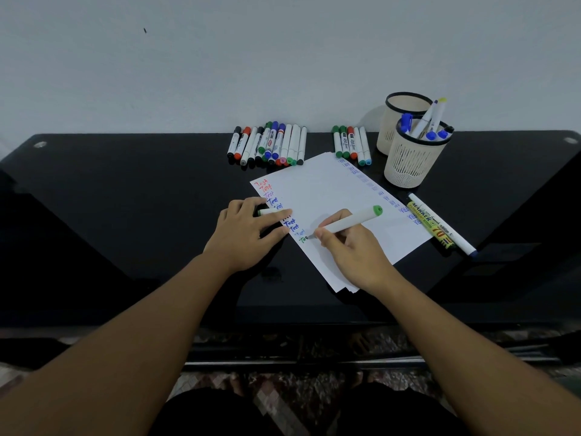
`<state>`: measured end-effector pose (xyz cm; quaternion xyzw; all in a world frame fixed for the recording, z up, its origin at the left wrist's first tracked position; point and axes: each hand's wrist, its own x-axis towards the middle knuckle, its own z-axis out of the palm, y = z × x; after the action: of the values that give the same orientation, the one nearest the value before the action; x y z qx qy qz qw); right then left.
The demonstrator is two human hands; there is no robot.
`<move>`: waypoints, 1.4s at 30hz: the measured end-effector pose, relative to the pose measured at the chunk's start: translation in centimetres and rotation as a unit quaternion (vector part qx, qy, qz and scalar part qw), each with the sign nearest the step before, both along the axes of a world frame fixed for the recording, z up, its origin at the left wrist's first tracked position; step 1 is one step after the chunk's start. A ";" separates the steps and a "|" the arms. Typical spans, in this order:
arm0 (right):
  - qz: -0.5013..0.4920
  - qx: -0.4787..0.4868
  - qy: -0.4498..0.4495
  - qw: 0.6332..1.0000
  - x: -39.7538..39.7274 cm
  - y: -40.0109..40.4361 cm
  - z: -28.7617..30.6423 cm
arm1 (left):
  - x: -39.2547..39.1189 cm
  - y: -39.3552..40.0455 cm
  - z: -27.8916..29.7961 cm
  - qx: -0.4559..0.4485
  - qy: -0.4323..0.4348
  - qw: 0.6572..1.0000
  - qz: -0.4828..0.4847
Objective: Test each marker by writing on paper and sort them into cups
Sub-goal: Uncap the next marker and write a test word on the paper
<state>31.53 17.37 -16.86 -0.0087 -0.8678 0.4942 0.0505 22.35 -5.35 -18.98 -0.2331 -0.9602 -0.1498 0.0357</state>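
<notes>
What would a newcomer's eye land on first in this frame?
Probably the right hand writing with a green-ended marker on the white paper at the table's centre, under a column of coloured "Test" words. The left hand rests on the sheet's left edge with a cap under its fingers. Behind, rows of markers line the wall, and two mesh cups stand at the right, the nearer one holding markers.

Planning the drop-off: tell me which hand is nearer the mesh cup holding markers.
Right. The right hand, writing with the green marker, sits below-left of the mesh cup; the left hand lies farther left, at the paper's edge.
</notes>
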 end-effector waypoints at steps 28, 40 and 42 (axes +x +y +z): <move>-0.009 -0.121 0.040 0.992 0.6 0.2 0.3 | 0.2 -0.1 0.1 0.140 0.005 0.990 0.028; -0.009 -0.200 -0.057 0.978 -1.2 0.6 2.7 | 0.5 -0.3 0.1 0.158 0.052 0.986 -0.001; -0.020 -0.203 -0.070 0.977 -1.6 0.5 2.8 | 0.6 -0.3 0.6 0.175 0.041 0.984 0.006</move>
<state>29.91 17.83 -14.03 -0.0702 -0.7505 0.6571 -0.0034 22.95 -5.67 -18.38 -0.2230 -0.9183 -0.3057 0.1162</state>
